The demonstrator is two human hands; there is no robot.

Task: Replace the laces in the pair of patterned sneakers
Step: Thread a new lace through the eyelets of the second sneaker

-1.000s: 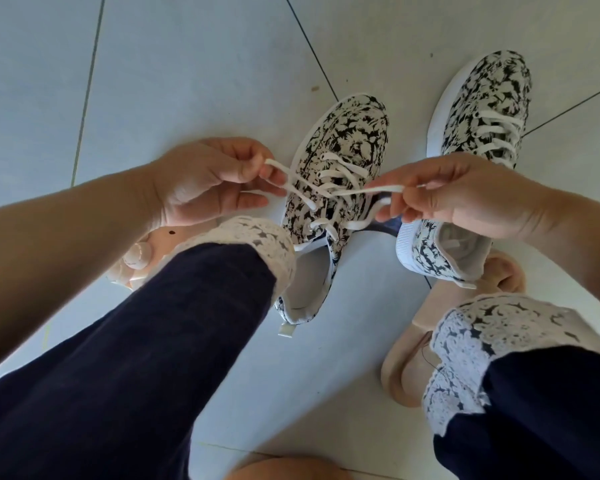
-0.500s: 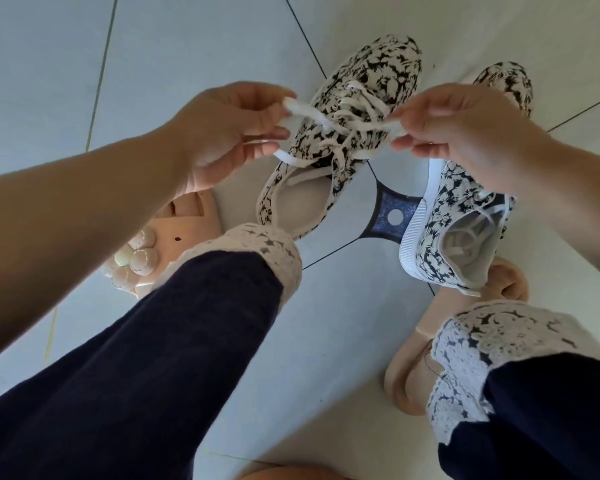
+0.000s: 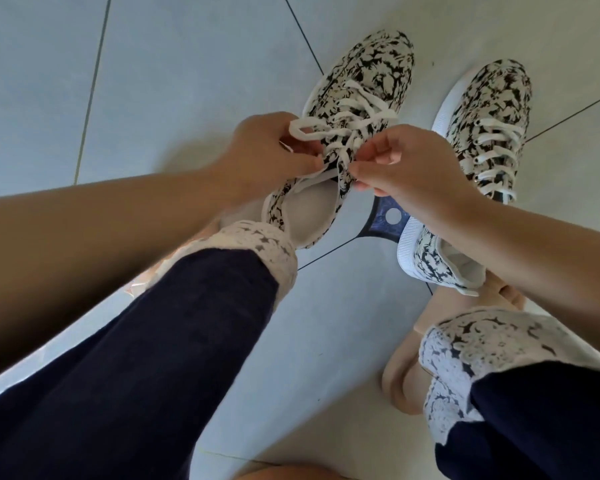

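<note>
Left hand (image 3: 267,152): fingers are curled round a loop of the lace (image 3: 354,109), at the left edge of the sneaker (image 3: 371,67).
Right hand (image 3: 406,164): thumb and forefinger are pinched on a strand of the same lace, just over the tongue.
Hands: held close together but not touching; both are clamped on the lace above the top eyelets.
Lace: white and flat. It is threaded in crossings up the sneaker, and the loose part is gathered between the hands.
Sneaker: black-and-white pattern, toe pointed away, heel opening beside the left cuff (image 3: 253,237). Whether it is lifted off the floor (image 3: 170,81) cannot be told.
Second sneaker (image 3: 492,95): same pattern, white sole, set on the floor just to the right. It is laced in white, and its middle is partly hidden by the right forearm.
Floor: pale grey tiles with dark joints. A dark blue inlay (image 3: 383,225) with a white dot is seen between the two sneakers.
Trousers (image 3: 153,358): navy, with white openwork cuffs.
Slipper (image 3: 406,372): beige, seen under the right cuff (image 3: 482,341), behind the second sneaker's heel.
</note>
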